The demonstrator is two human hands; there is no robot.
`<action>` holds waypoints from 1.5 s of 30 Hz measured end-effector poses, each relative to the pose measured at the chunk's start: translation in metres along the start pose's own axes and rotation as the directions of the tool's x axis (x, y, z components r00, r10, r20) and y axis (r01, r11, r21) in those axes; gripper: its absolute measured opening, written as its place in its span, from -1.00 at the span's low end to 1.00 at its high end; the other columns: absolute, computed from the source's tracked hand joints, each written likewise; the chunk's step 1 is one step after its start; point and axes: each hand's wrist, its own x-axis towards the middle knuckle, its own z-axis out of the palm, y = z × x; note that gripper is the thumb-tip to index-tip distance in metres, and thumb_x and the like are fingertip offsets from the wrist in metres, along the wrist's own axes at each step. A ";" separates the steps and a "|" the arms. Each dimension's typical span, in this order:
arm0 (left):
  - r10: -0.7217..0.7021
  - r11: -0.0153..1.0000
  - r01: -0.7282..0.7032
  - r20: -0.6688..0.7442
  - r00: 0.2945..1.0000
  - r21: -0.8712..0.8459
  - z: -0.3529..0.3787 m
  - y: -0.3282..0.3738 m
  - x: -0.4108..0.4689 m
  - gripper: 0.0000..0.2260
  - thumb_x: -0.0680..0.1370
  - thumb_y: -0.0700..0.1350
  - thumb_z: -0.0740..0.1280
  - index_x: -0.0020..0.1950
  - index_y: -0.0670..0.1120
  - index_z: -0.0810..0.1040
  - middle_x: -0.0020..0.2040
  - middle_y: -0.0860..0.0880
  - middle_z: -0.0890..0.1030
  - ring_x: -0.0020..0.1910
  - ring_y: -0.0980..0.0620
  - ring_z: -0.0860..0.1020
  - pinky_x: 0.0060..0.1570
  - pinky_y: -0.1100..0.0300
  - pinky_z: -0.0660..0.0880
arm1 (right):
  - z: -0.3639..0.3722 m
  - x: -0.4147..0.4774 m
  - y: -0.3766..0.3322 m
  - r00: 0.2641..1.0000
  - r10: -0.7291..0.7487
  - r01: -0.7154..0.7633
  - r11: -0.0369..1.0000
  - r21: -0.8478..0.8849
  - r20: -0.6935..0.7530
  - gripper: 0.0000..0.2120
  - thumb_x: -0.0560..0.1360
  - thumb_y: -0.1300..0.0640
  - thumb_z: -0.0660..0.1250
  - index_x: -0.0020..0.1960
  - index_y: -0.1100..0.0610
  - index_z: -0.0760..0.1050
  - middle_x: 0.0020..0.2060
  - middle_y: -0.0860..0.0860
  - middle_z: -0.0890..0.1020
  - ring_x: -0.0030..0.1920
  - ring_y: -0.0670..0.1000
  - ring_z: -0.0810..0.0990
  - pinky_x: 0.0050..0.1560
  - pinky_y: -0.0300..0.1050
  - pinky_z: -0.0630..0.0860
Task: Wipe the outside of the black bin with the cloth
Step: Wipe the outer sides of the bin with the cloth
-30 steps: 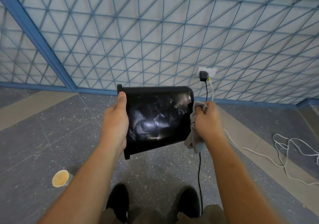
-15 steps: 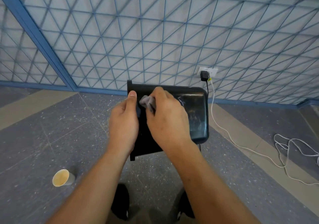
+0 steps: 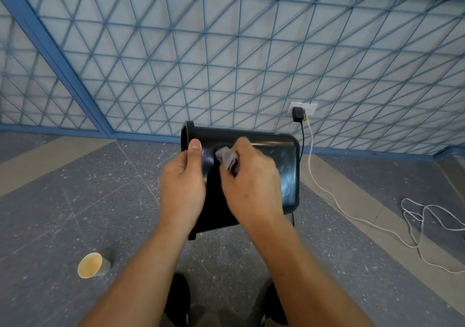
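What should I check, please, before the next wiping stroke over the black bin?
1. Left hand grips the black plastic bin at its open end: ok.
2. Right hand holds the crumpled grey cloth on the bin's side: ok.
3. Bin held clear of the speckled grey floor: ok.
4. Thin black cable free of the bin: cannot tell; it passes behind the bin's far end.
5. Tan paper cup lying apart from the black shoes: ok.
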 end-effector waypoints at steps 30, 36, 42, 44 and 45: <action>0.111 0.993 -0.111 0.002 0.994 0.043 -0.001 -0.011 0.001 -0.42 0.66 0.37 0.16 -0.18 -0.12 0.53 -0.39 0.05 0.53 -0.37 0.17 0.50 -0.31 0.39 0.43 | -0.045 0.038 0.082 0.901 0.354 -0.363 0.932 0.012 -0.252 -0.83 0.58 0.04 0.38 -0.13 0.07 0.49 -0.35 -0.10 0.53 -0.37 -0.19 0.40 -0.45 -0.34 0.20; 0.132 0.990 -0.132 0.012 0.991 0.048 0.005 -0.003 -0.009 -0.35 0.64 0.36 0.15 -0.23 -0.23 0.42 -0.35 -0.20 0.42 -0.33 0.02 0.42 -0.27 -0.02 0.40 | -0.026 0.031 0.044 0.958 0.221 -0.219 0.975 0.032 -0.181 -0.94 0.55 0.10 0.41 -0.06 0.09 0.58 -0.20 0.05 0.69 -0.22 0.09 0.57 -0.22 -0.12 0.37; 0.080 0.995 -0.077 -0.040 0.996 0.059 0.010 -0.003 -0.011 -0.44 0.67 0.29 0.16 -0.09 -0.16 0.67 -0.22 -0.20 0.69 -0.21 -0.15 0.64 -0.12 -0.12 0.55 | -0.005 0.017 0.004 0.998 0.024 -0.021 0.999 0.047 -0.063 -0.95 0.50 0.10 0.38 -0.06 0.06 0.54 -0.17 -0.01 0.68 -0.15 0.12 0.63 -0.14 0.06 0.60; 0.070 0.997 -0.069 -0.038 0.997 0.032 0.008 -0.004 -0.009 -0.42 0.67 0.32 0.17 -0.17 -0.17 0.60 -0.34 -0.05 0.59 -0.33 0.00 0.54 -0.20 0.00 0.48 | -0.015 0.024 0.017 0.988 0.082 -0.080 0.997 0.022 -0.130 -0.91 0.47 0.10 0.41 -0.08 0.08 0.53 -0.19 0.04 0.69 -0.17 0.17 0.64 -0.18 0.05 0.59; 0.068 0.998 -0.068 -0.037 0.997 0.007 0.006 -0.004 -0.008 -0.37 0.65 0.35 0.17 -0.16 -0.21 0.56 -0.34 -0.02 0.54 -0.33 0.06 0.50 -0.20 0.04 0.46 | -0.022 0.029 0.028 0.979 0.138 -0.136 0.990 0.024 -0.153 -0.90 0.47 0.10 0.43 -0.07 0.08 0.54 -0.19 0.05 0.70 -0.17 0.17 0.65 -0.18 0.03 0.59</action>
